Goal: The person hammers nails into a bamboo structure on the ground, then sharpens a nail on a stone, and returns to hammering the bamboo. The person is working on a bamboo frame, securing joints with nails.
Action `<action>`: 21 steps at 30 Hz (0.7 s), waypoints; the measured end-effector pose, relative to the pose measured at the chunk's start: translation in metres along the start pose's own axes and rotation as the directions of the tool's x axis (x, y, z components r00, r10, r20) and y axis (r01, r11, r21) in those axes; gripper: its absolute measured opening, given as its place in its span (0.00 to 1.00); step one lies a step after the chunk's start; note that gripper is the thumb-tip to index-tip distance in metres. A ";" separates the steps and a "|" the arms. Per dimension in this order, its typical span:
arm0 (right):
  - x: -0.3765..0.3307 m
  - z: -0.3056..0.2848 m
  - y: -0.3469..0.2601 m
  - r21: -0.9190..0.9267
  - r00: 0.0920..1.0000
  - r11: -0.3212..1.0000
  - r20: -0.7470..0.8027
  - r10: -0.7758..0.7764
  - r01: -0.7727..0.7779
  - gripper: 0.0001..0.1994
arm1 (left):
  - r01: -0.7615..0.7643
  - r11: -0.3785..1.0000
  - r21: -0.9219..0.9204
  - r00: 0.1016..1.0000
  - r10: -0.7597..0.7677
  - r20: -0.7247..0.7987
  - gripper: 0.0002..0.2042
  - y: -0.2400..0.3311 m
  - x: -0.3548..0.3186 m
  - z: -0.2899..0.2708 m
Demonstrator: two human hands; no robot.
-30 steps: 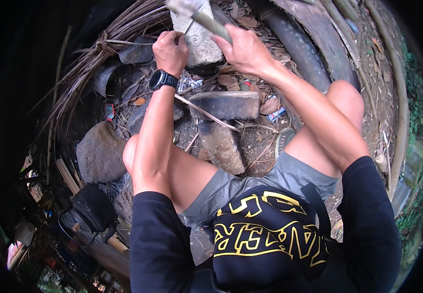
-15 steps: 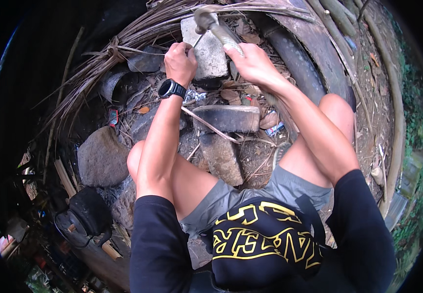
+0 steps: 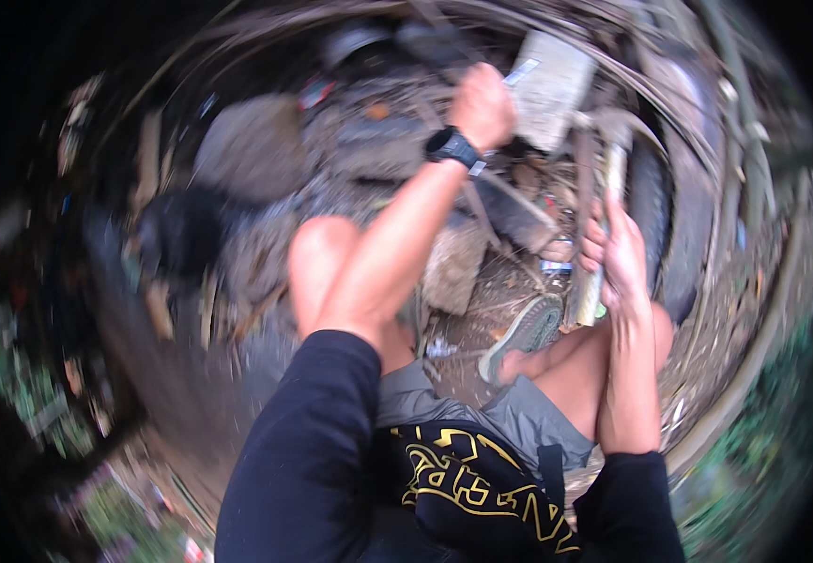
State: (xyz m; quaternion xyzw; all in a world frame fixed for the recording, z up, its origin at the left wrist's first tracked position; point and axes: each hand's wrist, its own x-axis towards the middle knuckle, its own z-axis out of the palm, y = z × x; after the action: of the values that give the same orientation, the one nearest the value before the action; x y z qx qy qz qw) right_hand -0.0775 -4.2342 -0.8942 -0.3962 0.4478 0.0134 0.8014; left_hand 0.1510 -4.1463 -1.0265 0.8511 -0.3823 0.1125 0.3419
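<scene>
1. Outdoors, the right grip (image 3: pixel 621 251) is clasping a hammer (image 3: pixel 614 171) by its handle.
2. Nearby, the left grip (image 3: pixel 484 105) is curling tight, pinching a thin, blurred strip (image 3: pixel 523 71) over a pale block (image 3: pixel 557 89).
3. The hammer's head is showing just right of that block.

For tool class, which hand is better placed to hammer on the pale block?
Probably the right hand: it grips the hammer near the pale block. The left hand, beside the block, holds no hammer.

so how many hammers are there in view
1: the hammer is in the grip of the right hand, its head beside the pale block. Others could be hidden in the dark, blurred area at left.
</scene>
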 end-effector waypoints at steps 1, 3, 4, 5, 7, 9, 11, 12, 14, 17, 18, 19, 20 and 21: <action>-0.007 -0.005 0.002 -0.068 0.999 0.998 -0.048 0.005 -0.008 0.17 | 0.305 0.936 -0.178 0.952 -0.294 0.088 0.05 0.022 -0.010 -0.026; -0.021 -0.016 0.012 -0.139 0.995 0.988 -0.081 0.051 -0.062 0.18 | 0.811 0.409 -0.418 0.585 -0.560 0.586 0.05 0.048 -0.027 -0.091; -0.021 -0.020 0.026 -0.172 0.990 0.980 -0.120 0.077 -0.097 0.18 | 0.849 0.135 -0.511 0.482 -0.594 0.644 0.06 0.052 -0.044 -0.116; -0.027 -0.022 0.037 -0.203 0.981 0.970 -0.163 0.104 -0.136 0.18 | 0.809 -0.150 -0.568 0.388 -0.590 0.708 0.08 0.059 -0.062 -0.146; -0.046 -0.028 0.062 -0.289 0.960 0.926 -0.211 0.185 -0.242 0.19 | 0.647 -0.416 -0.639 0.352 -0.580 0.734 0.11 0.076 -0.089 -0.212; -0.091 -0.020 0.076 -0.295 0.915 0.878 -0.268 0.302 -0.377 0.20 | 0.512 -0.457 -0.727 0.421 -0.604 0.676 0.14 0.094 -0.117 -0.298; -0.142 -0.022 0.088 -0.288 0.871 0.829 -0.274 0.408 -0.479 0.20 | 0.442 -0.402 -0.802 0.430 -0.689 0.583 0.13 0.106 -0.165 -0.365; -0.164 -0.024 0.094 -0.312 0.845 0.794 -0.310 0.435 -0.523 0.21 | 0.465 -0.378 -0.801 0.292 -0.788 0.542 0.11 0.116 -0.182 -0.403; -0.199 -0.022 0.097 -0.363 0.783 0.696 -0.346 0.517 -0.620 0.21 | 0.484 -0.283 -0.828 0.112 -0.918 0.380 0.07 0.128 -0.249 -0.452; -0.226 -0.004 0.098 -0.436 0.684 0.532 -0.374 0.626 -0.725 0.21 | 0.688 -0.081 -0.722 -0.118 -0.993 -0.001 0.08 0.155 -0.419 -0.472; -0.231 0.004 0.100 -0.469 0.678 0.498 -0.393 0.622 -0.729 0.20 | 0.734 -0.020 -0.678 -0.146 -0.981 -0.128 0.10 0.171 -0.467 -0.476; -0.234 0.016 0.098 -0.504 0.678 0.465 -0.424 0.600 -0.728 0.20 | 0.690 -0.132 -0.711 -0.356 -0.918 -0.176 0.12 0.197 -0.513 -0.474; -0.231 0.019 0.098 -0.489 0.677 0.475 -0.434 0.595 -0.732 0.20 | 0.833 -0.310 -0.458 -0.420 -0.893 -0.161 0.16 0.228 -0.554 -0.484; -0.229 0.032 0.097 -0.472 0.670 0.484 -0.407 0.621 -0.736 0.20 | 0.765 -0.497 -0.409 -0.588 -0.798 -0.130 0.21 0.251 -0.564 -0.494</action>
State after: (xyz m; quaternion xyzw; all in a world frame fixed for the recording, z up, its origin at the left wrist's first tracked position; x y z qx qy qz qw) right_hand -0.2282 -4.0710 -0.7786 -0.4179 0.6092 0.4352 0.5146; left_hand -0.3816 -3.6117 -0.7915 0.6777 0.6327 -0.0747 0.3671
